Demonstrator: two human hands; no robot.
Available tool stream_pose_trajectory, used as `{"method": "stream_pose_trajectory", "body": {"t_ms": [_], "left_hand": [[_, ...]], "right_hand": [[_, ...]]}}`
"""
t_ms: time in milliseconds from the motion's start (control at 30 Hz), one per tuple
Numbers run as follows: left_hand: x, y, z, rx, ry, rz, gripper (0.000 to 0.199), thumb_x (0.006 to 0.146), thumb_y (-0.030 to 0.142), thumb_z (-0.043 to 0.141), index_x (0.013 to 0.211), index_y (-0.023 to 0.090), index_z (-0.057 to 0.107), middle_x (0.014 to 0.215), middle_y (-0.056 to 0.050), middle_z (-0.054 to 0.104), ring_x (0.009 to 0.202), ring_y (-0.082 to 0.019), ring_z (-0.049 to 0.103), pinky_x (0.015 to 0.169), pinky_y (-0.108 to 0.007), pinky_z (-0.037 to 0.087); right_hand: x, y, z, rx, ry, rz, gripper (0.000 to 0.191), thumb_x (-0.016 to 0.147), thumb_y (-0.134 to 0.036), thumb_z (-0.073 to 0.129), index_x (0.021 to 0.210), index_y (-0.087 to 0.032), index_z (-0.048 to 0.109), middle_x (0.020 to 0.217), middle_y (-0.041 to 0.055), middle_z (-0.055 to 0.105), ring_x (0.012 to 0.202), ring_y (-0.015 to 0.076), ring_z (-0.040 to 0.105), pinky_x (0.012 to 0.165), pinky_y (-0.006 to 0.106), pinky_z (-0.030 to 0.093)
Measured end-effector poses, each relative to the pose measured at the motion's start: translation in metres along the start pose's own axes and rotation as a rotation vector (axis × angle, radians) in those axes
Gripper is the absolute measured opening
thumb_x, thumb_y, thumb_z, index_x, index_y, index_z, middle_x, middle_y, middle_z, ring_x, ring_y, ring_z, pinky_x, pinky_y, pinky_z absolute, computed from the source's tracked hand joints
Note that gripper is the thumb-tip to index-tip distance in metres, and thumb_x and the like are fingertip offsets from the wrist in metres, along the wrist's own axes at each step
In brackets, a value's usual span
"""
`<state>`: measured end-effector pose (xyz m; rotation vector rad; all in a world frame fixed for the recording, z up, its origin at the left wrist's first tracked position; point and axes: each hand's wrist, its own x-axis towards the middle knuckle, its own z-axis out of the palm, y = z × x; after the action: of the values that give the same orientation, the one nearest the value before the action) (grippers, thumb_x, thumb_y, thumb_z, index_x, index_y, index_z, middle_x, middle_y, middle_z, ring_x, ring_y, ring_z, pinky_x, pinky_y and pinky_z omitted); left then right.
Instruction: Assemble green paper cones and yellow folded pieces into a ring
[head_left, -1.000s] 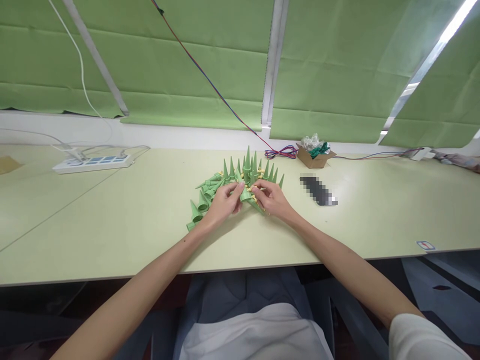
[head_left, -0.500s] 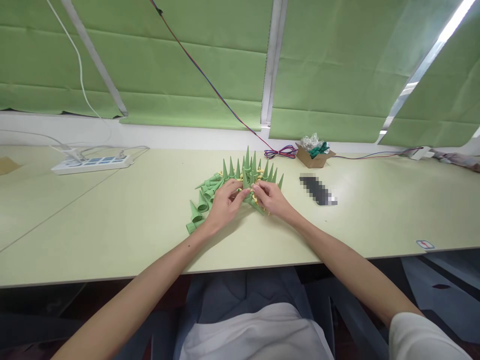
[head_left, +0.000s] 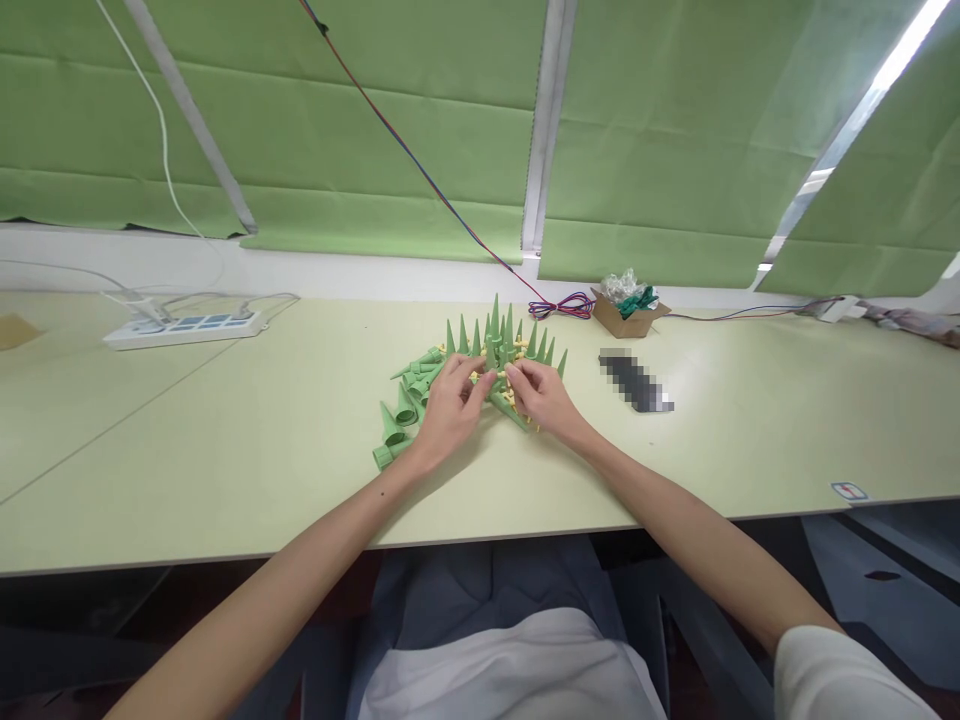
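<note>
My left hand point(head_left: 452, 408) has thumb and fingers closed around a green cone-shaped spike point(head_left: 491, 352) that points up. Facing it, my right hand point(head_left: 547, 398) pinches a small yellow valve-like piece point(head_left: 503, 375) at the side of that spike. Fingertips partly hide where the two parts meet. Behind my hands, several green spikes point(head_left: 463, 337) stand upright with yellow pieces on them. One more spike point(head_left: 510, 410) lies below my fingers. To the left of my left hand, several hollow green spikes point(head_left: 391, 425) lie in a loose heap.
A dark, pixelated flat object point(head_left: 636, 380) lies to the right. Behind it are a small cardboard box point(head_left: 631, 320) with clear and green wrapping, and a coil of red-blue wire point(head_left: 562, 305). A white power strip point(head_left: 184, 330) sits at the back left. The table's front edge point(head_left: 480, 543) runs near my body.
My left fingers have opened slightly around the spike, and the yellow piece between my hands shows more clearly. Both hands stay in nearly the same place.
</note>
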<state>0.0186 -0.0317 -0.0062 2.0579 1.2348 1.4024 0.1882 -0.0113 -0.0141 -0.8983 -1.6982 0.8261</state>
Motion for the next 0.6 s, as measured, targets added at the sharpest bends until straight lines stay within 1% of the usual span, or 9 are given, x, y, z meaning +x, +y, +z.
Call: {"method": "stream_pose_trajectory", "body": {"t_ms": [67,133,167,233,300,367,467,600], "left_hand": [[0.0,0.002,-0.001,-0.015,0.018,-0.011,0.028,0.099,0.043,0.049,0.109,0.021,0.062,0.105,-0.006,0.057,0.063,-0.01,0.049,0.059,-0.026,0.041],[0.0,0.004,-0.002,-0.029,0.043,-0.039,0.028,0.099,0.044,0.048,0.105,0.02,0.061,0.102,-0.006,0.059,0.063,-0.011,0.05,0.058,-0.026,0.04],[0.0,0.006,-0.003,-0.038,0.058,-0.063,0.029,0.099,0.046,0.047,0.1,0.02,0.059,0.096,-0.005,0.06,0.062,-0.011,0.05,0.057,-0.026,0.039],[0.001,0.007,-0.004,-0.072,0.059,-0.121,0.035,0.1,0.05,0.045,0.088,0.019,0.056,0.077,-0.002,0.059,0.058,-0.012,0.048,0.054,-0.025,0.037],[0.001,0.008,-0.005,-0.138,-0.004,-0.185,0.048,0.1,0.056,0.039,0.075,0.019,0.055,0.059,0.0,0.051,0.051,-0.012,0.045,0.051,-0.026,0.035],[0.002,0.009,-0.005,-0.208,-0.088,-0.252,0.059,0.099,0.062,0.036,0.066,0.017,0.056,0.051,0.001,0.047,0.046,-0.012,0.043,0.047,-0.027,0.033],[0.003,0.012,-0.005,-0.267,-0.169,-0.337,0.066,0.095,0.068,0.038,0.061,0.016,0.06,0.048,0.0,0.048,0.041,-0.011,0.043,0.044,-0.027,0.031],[0.003,0.014,-0.006,-0.318,-0.21,-0.376,0.063,0.093,0.069,0.043,0.063,0.017,0.06,0.045,0.001,0.047,0.038,-0.011,0.043,0.043,-0.026,0.031]], "right_hand": [[-0.001,-0.002,0.0,0.001,0.036,-0.001,0.044,0.094,-0.059,0.05,0.072,-0.022,0.046,0.057,-0.0039,0.04,0.052,0.0116,0.038,0.05,0.026,0.031],[-0.001,-0.002,-0.001,-0.001,0.068,-0.01,0.043,0.095,-0.057,0.051,0.072,-0.021,0.046,0.059,-0.0037,0.04,0.053,0.0115,0.038,0.051,0.026,0.032],[-0.001,-0.002,-0.001,-0.002,0.082,-0.019,0.042,0.095,-0.056,0.051,0.073,-0.021,0.046,0.06,-0.0036,0.04,0.054,0.0114,0.038,0.051,0.026,0.031],[0.0,-0.001,-0.002,0.004,0.1,-0.04,0.04,0.096,-0.055,0.05,0.074,-0.021,0.046,0.062,-0.0036,0.038,0.054,0.011,0.037,0.051,0.026,0.031],[-0.001,0.0,-0.002,0.016,0.102,-0.054,0.039,0.096,-0.054,0.05,0.076,-0.021,0.048,0.064,-0.0037,0.038,0.054,0.0106,0.036,0.051,0.026,0.031],[-0.001,0.0,-0.002,0.017,0.088,-0.058,0.037,0.097,-0.054,0.05,0.078,-0.021,0.049,0.064,-0.0038,0.038,0.054,0.0107,0.036,0.052,0.026,0.031],[-0.003,-0.002,-0.002,-0.019,0.036,-0.068,0.035,0.097,-0.053,0.049,0.081,-0.021,0.051,0.065,-0.0033,0.041,0.055,0.0113,0.036,0.053,0.026,0.032],[-0.005,-0.003,-0.004,-0.051,-0.01,-0.086,0.033,0.098,-0.05,0.049,0.082,-0.021,0.053,0.067,-0.0023,0.044,0.057,0.0116,0.037,0.053,0.025,0.032]]}}
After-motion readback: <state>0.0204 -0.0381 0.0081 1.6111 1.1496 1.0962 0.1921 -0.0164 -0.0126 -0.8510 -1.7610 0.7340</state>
